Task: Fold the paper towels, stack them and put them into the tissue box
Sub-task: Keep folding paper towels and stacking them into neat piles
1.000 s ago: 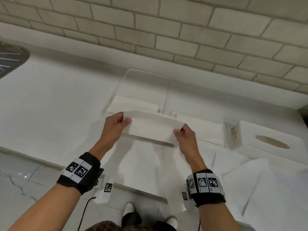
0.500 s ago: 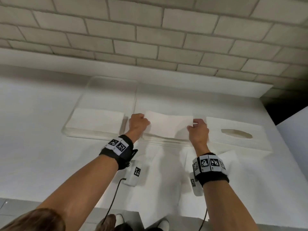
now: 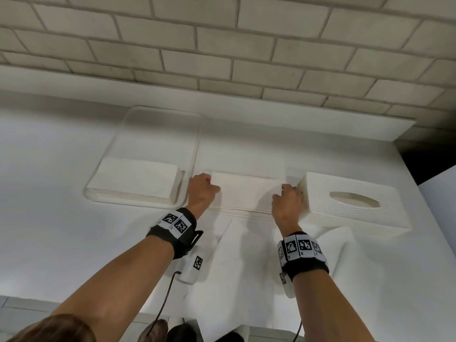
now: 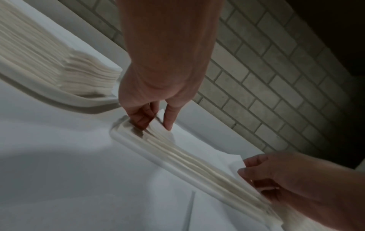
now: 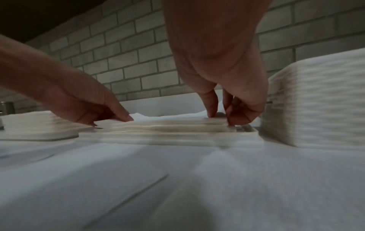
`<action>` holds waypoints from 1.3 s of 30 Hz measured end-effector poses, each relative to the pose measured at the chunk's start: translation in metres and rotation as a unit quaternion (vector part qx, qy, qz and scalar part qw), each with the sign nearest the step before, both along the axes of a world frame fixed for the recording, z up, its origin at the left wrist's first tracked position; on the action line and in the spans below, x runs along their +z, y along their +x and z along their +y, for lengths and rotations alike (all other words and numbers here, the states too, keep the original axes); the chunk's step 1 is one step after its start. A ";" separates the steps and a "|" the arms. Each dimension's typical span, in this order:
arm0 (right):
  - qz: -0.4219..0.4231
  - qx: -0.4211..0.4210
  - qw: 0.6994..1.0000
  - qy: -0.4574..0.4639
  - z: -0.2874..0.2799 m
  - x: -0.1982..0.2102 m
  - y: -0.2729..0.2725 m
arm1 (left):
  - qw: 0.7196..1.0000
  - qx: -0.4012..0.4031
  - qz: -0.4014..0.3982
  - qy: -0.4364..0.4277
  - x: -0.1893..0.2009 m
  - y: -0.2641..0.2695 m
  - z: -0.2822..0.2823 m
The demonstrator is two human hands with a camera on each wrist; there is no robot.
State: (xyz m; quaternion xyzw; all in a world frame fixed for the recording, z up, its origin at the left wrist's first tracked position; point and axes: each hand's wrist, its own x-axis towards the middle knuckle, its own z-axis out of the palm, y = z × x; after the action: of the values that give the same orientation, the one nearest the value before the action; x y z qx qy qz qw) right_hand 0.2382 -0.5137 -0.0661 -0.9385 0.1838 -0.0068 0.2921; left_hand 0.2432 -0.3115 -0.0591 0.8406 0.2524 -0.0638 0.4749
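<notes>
A folded white paper towel (image 3: 246, 192) lies on top of a stack of folded towels (image 4: 197, 162) in a low white box base (image 3: 243, 214). My left hand (image 3: 209, 185) pinches the towel's left end, thumb on top and fingers under it, as the left wrist view shows. My right hand (image 3: 283, 191) pinches its right end (image 5: 221, 118). The white textured tissue box cover (image 3: 352, 201) with an oval slot stands just right of my right hand, almost touching it.
A clear tray (image 3: 158, 114) to the left holds another stack of folded towels (image 3: 134, 181). Flat unfolded paper towels (image 3: 246, 255) cover the counter in front of the base. A brick wall (image 3: 222, 45) and ledge rise behind.
Both hands carried the folded towel from above the counter, away and to the right, and lowered it onto the stack in the base beside the tissue box cover.
</notes>
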 end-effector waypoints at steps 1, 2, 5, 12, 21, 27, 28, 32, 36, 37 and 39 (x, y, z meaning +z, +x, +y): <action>-0.003 0.008 1.000 -0.019 0.001 0.000 -0.002 | 1.000 -0.013 0.005 0.022 0.003 -0.001 -0.001; -0.016 0.015 0.999 -0.031 0.002 0.002 -0.005 | 0.999 -0.022 0.000 0.038 0.005 -0.003 -0.001; -0.089 0.050 0.995 -0.015 0.017 0.012 -0.020 | 0.999 -0.023 -0.028 0.035 0.013 -0.006 0.004; 0.123 0.381 0.915 0.049 0.094 0.014 -0.077 | 0.984 0.002 -0.086 -0.155 0.041 -0.053 0.047; 0.101 0.369 0.922 0.053 0.115 0.010 -0.087 | 0.965 0.000 -0.063 -0.255 0.017 -0.128 0.087; 0.026 0.272 0.899 0.342 0.115 0.046 -0.080 | 0.943 -0.103 -0.053 -0.311 0.012 -0.147 0.081; 0.022 0.265 0.897 0.354 0.112 0.048 -0.079 | 0.947 -0.090 -0.072 -0.301 0.014 -0.145 0.078; -0.029 0.191 0.932 0.308 0.081 0.040 -0.081 | 0.965 -0.024 -0.162 -0.207 0.035 -0.136 0.077; 0.032 0.107 0.993 0.020 0.043 0.019 -0.089 | 0.954 -0.031 -0.224 -0.197 0.065 -0.132 0.087; 0.077 0.104 0.991 -0.039 0.040 0.013 -0.093 | 0.953 -0.033 -0.230 -0.195 0.068 -0.132 0.089; 0.131 0.105 0.980 -0.109 0.042 0.005 -0.099 | 0.953 -0.033 -0.233 -0.191 0.071 -0.131 0.088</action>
State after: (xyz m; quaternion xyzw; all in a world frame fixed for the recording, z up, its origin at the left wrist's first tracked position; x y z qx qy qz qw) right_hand 0.1392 -0.4714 -0.0615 -0.9716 0.1189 0.1269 0.1602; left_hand 0.1125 -0.2234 0.0118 0.7334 0.0902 0.0710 0.6700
